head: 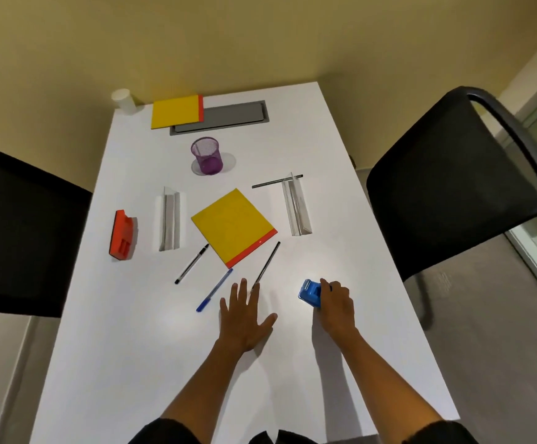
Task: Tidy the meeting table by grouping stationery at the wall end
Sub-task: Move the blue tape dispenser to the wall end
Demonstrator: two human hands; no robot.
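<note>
Nearest, at five o'clock on the white table [132, 363]: right hand [337, 307] grasping a blue stapler-like item [309, 292], likely rigid, light, best held across its sides. Left hand [244, 318] flat, released, fingertips touching a dark pen [265, 267]. Beyond: yellow notebook [232, 225] centre; mesh cup [207, 155] twelve o'clock; open lane rightward to the wall end.

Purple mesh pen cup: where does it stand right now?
In the head view the purple mesh pen cup stands upright at mid-width toward the wall end, just short of the grey cable hatch and beyond the tilted yellow notebook.
</note>
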